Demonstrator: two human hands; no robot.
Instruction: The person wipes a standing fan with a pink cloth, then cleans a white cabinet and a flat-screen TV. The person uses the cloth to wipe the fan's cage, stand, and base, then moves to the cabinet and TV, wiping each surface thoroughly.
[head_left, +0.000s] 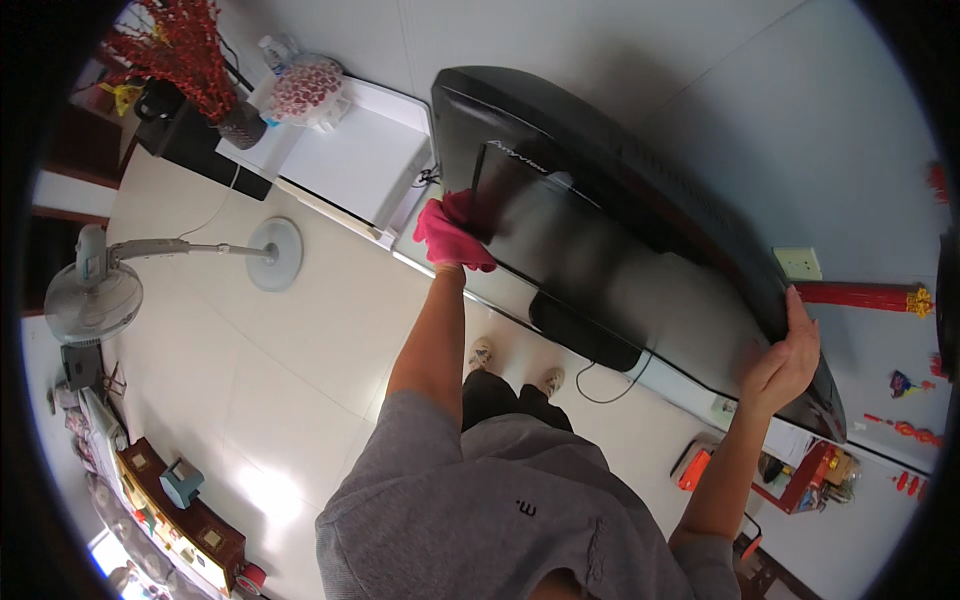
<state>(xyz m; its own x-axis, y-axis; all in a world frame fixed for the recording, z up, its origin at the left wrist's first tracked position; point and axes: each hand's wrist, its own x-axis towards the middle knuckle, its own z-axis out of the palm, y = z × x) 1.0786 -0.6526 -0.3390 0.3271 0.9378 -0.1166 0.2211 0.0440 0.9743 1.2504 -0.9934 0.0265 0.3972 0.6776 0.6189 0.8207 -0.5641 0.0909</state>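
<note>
A black flat-screen television (600, 247) stands before me on a light-coloured cabinet, tilted across the view. My left hand (448, 251) is at the screen's left end, mostly hidden by the pink cloth (455, 229) it holds against the screen and frame. At the other end, my right hand (784, 364) grips the television's side edge, its fingers reaching over the frame. Below the screen, the black stand base (585, 330) rests on the cabinet (502, 289), and a thin dark cable loops down beside it.
Left of the television are a white box (352, 165), a bag of red-and-white items (306, 90) and a vase (242, 126) with red branches. A standing fan (94, 300) is on the tiled floor. At right are a wall socket (797, 264), red hanging tassels (862, 296) and a red box (799, 480).
</note>
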